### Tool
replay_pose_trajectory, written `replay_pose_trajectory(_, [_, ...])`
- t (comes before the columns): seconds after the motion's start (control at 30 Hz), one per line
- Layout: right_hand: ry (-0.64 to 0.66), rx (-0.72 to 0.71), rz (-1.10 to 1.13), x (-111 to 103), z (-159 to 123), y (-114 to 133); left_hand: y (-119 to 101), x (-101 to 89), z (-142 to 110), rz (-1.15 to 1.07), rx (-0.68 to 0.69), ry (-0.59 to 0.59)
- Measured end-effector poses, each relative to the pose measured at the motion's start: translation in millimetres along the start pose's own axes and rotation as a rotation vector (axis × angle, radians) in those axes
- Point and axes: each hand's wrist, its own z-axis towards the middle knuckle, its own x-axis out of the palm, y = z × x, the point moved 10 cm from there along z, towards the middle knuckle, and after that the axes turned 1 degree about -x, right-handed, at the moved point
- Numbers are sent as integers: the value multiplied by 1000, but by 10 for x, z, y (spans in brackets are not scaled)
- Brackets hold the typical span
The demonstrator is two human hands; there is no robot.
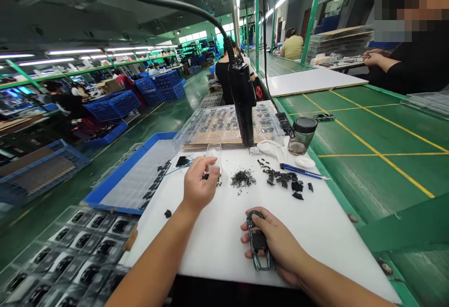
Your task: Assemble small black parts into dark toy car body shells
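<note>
While the right hand point(277, 244) grasps a dark looped part point(258, 241) over the lower middle of the white board point(210, 246), the left hand point(199, 183) curls beside black scraps point(218, 180), its fingers' hold not determinable.

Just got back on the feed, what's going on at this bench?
A person sits at a white board on a green bench. Their right hand grips a dark open-framed part. Their left hand rests beside a small clear plastic cup. Black granules and dark fragments lie scattered ahead.
</note>
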Motion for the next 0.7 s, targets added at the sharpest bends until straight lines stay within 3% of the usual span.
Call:
replay_pose_trajectory(0.17, [43,-7,37,-7,16,-1,-192,-154,-93,-34,27,41])
replay_pose_trajectory(0.23, [46,0,43,22,-2,19,-273,-228,-250,-58,36,101])
replay_pose_trajectory(0.33, [29,17,59,90,-54,77,-313,-251,-566,-97,-54,255])
replay_pose_trajectory(0.43, [24,41,81,155,-107,132,-229,-200,-873,-84,-217,364])
replay_pose_trajectory(0.53, [33,22,88,158,-119,187,-67,-122,-1070,-76,-353,391])
replay_pose_trajectory(0.7, [81,-59,69,110,-102,236,96,45,-1184,-88,-417,468])
